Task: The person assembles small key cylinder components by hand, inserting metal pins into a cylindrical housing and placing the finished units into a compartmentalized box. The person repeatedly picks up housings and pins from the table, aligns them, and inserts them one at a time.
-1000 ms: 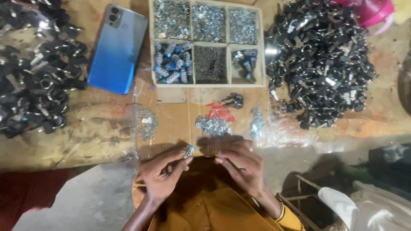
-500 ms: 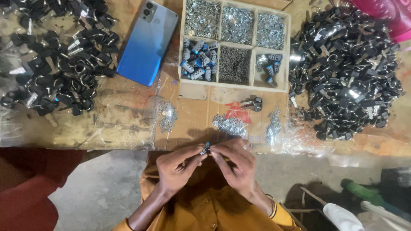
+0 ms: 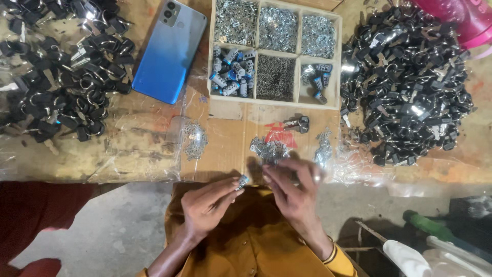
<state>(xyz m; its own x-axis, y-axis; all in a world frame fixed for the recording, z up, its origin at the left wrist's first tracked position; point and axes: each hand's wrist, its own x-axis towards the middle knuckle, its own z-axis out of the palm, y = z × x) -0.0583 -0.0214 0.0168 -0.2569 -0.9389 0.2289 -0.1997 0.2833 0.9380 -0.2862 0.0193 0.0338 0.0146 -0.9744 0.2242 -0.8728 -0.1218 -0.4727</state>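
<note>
The left hand (image 3: 207,205) grips a small metal cylinder (image 3: 243,180) at the bench (image 3: 128,149) edge, while the right hand (image 3: 293,187), fingers curled, has separated toward the loose parts pile (image 3: 269,149), its grip indeterminate.

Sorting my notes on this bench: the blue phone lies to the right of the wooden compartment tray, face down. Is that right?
Not quite. In the head view the blue phone lies to the left of the wooden compartment tray, not the right. It is face down, its camera side up.
</note>
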